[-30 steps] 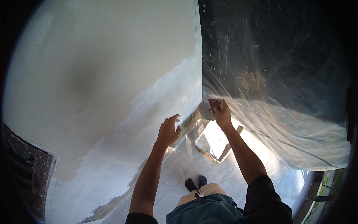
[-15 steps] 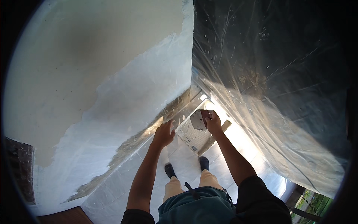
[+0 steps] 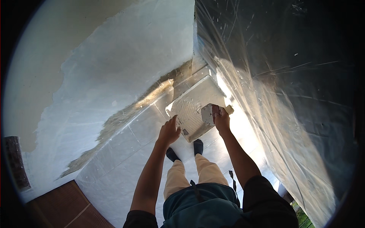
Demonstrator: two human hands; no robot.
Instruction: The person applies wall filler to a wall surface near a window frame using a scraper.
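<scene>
My right hand (image 3: 222, 122) grips a pale, splattered flat scraper (image 3: 206, 114) by its dark reddish handle. Below it on the floor lies a battered white rectangular tray (image 3: 194, 93) with ridges and smeared pale material, a pale strip showing past its right side. My left hand (image 3: 169, 132), fingers loosely extended and apart with nothing in them, is over or beside the tray's near-left edge; I cannot tell whether it touches it.
The left wall (image 3: 125, 53) is patchy beige and white, rough grey along its foot. Clear plastic sheeting (image 3: 266, 125) covers the dark right side. A brown panel (image 3: 64, 207) lies at lower left, and my sock-covered feet stand on pale tiles (image 3: 144, 155).
My view has tilted downward from the wall corner toward the floor, bringing more of the tray into sight. The scraper in my right hand now appears over the tray, and my legs show more.
</scene>
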